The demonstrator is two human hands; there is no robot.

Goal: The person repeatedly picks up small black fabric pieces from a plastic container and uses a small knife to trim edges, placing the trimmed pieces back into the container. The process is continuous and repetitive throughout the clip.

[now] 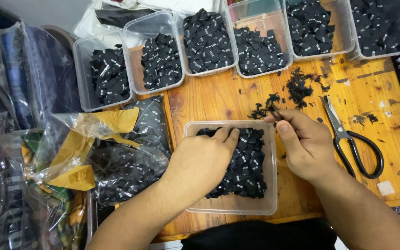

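Left hand (204,159) lies palm-down, fingers extended; right hand (304,146) pinches.

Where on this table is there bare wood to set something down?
Bare wood lies between the front tub and the row of tubs, left of the scraps. A smaller patch sits right of the scissors, though speckled with bits. The left side is crowded with plastic bags; both hands fill the middle.

Black square labels (244,162) fill clear tubs (230,206).

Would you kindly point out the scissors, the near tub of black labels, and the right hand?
scissors (348,139): head view, near the pivot.
near tub (230,208): head view, bare bottom edge.
right hand (304,148): head view, back of hand.
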